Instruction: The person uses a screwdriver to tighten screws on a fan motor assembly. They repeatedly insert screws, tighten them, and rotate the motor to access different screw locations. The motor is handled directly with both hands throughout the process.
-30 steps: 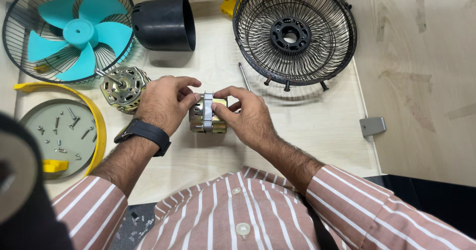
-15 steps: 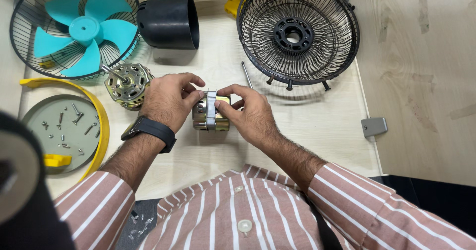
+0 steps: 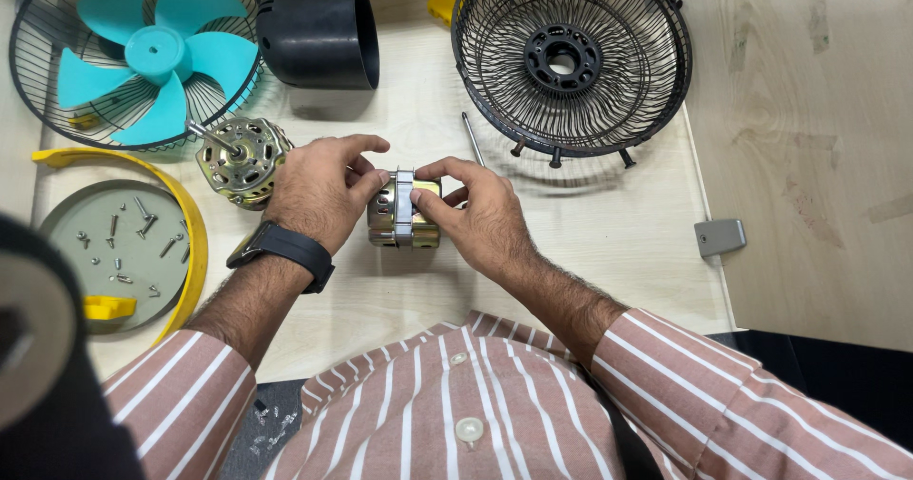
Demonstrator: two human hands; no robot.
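The motor housing [image 3: 404, 211] is a squat metal cylinder, brassy gold with a pale grey band round its middle, and small oval slots show in its left half. It lies on its side (axis running left to right) near the middle of the light wooden table [image 3: 609, 242], close to the near edge. The left hand [image 3: 319, 190] grips its left end with thumb and fingers, and the right hand [image 3: 475, 209] pinches its right end and the band.

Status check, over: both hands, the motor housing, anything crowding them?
Left hand and right hand both grip the metal motor housing above the table. Second motor sits just beside the left hand.
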